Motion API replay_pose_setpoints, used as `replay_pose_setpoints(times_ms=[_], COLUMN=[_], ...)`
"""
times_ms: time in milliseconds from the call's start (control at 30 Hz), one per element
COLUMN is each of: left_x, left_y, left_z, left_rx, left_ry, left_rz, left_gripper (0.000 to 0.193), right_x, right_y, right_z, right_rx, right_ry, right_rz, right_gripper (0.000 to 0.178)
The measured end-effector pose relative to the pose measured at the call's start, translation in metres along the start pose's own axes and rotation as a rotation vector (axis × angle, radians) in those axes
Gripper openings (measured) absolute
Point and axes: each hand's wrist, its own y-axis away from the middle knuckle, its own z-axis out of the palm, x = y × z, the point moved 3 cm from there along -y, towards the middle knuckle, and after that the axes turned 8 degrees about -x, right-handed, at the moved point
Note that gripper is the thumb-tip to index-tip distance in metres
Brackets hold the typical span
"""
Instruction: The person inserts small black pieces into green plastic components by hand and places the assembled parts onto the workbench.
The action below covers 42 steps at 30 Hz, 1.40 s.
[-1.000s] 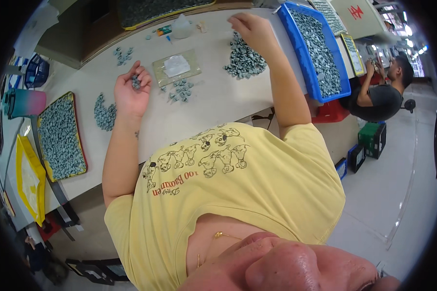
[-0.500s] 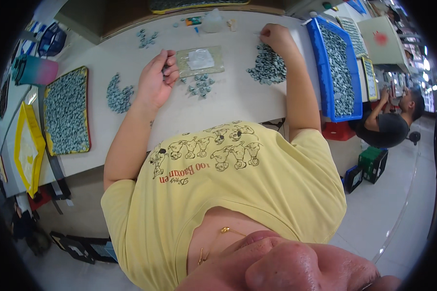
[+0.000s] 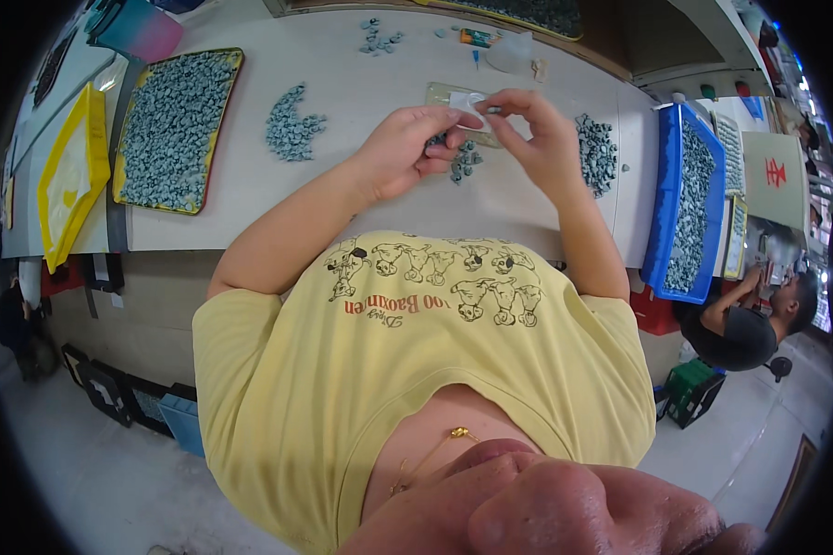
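My right hand (image 3: 544,139) is closed in a pinch on a small grey-green piece (image 3: 494,110), whose kind is too small to tell. Close beside it, my left hand (image 3: 400,153) has its fingers curled around several similar pieces (image 3: 438,139), partly hidden by the fingers. Both hands hover over a flat greenish pad (image 3: 442,92) with a white paper-like patch on it. A small cluster of pieces (image 3: 466,166) lies just below the pad, partly covered by my left hand. To the right of my right hand is a darker pile of pieces (image 3: 597,153).
On the left stand a yellow-rimmed tray (image 3: 217,139) full of pieces and an empty-looking yellow tray (image 3: 54,217). A loose heap (image 3: 292,125) lies nearer the middle. A blue tray (image 3: 657,231) of pieces stands right. Behind the pad are a small bottle (image 3: 509,54) and an orange-green tube (image 3: 477,38).
My right hand has come from the right-hand pile to the pad, with a piece in its fingertips. My left hand has met it there, and the whole view has shifted.
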Motion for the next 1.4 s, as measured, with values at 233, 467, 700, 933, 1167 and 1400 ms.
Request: replay_pose_setpoints(times_ms=[233,467,700,933,1167,1400], left_x=[-0.009,-0.009,-0.012,-0.007,-0.002,-0.002], left_y=[-0.007,-0.020,-0.029,-0.029,-0.030,-0.031], left_z=[0.003,-0.006,-0.014,-0.019,-0.028,-0.035], left_rx=[-0.053,-0.024,0.060,0.108,0.134,0.089], left_ry=[0.056,-0.049,-0.129,-0.137,0.064,0.011], left_rz=[0.005,0.066,0.085,0.039,0.065,0.077], left_gripper=[0.018,0.017,0.015,0.017,0.022,0.021], right_x=[0.005,0.016,0.026,0.036,0.050,0.053], right_y=[0.001,0.002,0.001,-0.006,-0.008,-0.009], right_z=[0.011,0.004,0.003,-0.006,-0.002,0.004], right_rx=[0.059,0.101,0.131,0.104,0.053,0.024], right_ry=[0.132,0.219,0.284,0.436,0.746,0.837], right_rz=[-0.323,-0.268,-0.356,-0.435,-0.489,-0.484], right_gripper=[0.020,0.024,0.023,0.019,0.020,0.019])
